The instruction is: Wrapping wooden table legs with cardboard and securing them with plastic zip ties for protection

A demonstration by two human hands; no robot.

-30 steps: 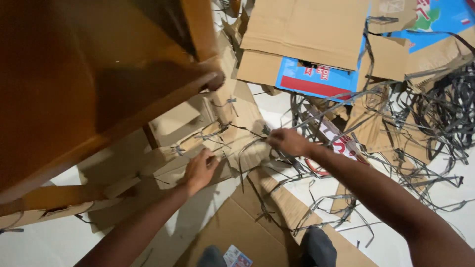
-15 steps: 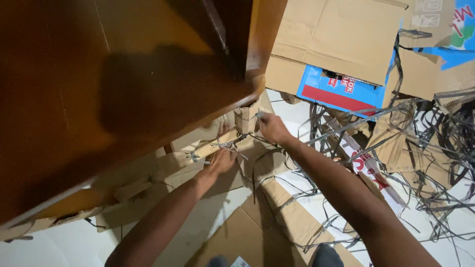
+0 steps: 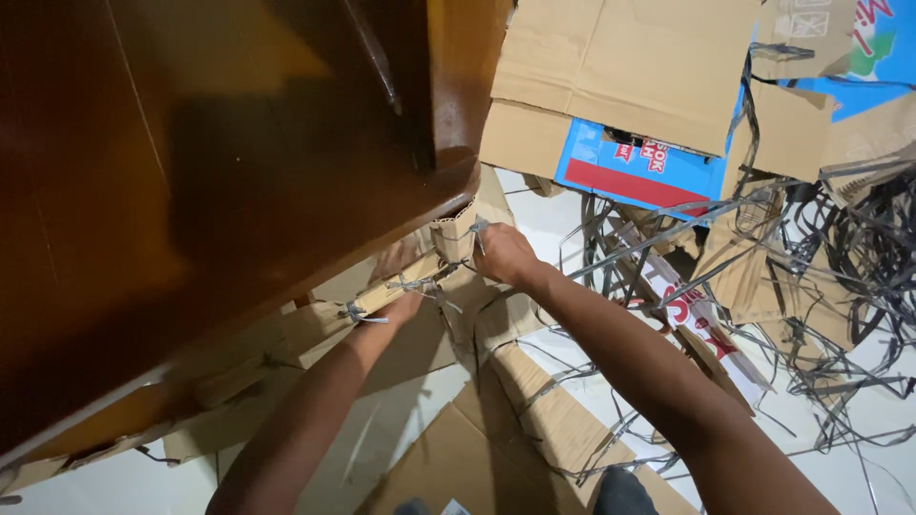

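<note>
Wrapped corner: we are seeing a strip of corrugated brown cardboard wrapping (image 3: 456,232) standing under the corner of the large dark polished wooden furniture piece (image 3: 191,191), with a thin grey plastic strap (image 3: 420,283) knotted round the cardboard just below it.

Where it lies: the cardboard wrapping is sitting between our two hands, touching the right one and just beside the left one.

Right hand: our right hand (image 3: 503,254) is pressing against the right face of the cardboard wrapping, fingers curled nearly closed and pinching at a grey strap end by the top edge; we cannot tell how firm the grip is.

Left hand: our left hand (image 3: 399,272) is reaching under the furniture edge, lying against the cardboard where the strap is knotted; the wood and shadow are hiding most of the fingers, so we cannot tell how far open it is or whether it is holding anything.

Lower wrapping: a long flat brown cardboard band (image 3: 286,339) is running down and to the left along the furniture's underside, tied with more grey knots.

Floor: flattened brown cardboard sheets (image 3: 496,429) are lying on the white floor (image 3: 114,482) beneath our arms.

Right side: a tangle of loose dark plastic strapping (image 3: 840,277) is spreading over a blue and red printed carton (image 3: 639,167) and more cardboard, well apart from the hands.
</note>
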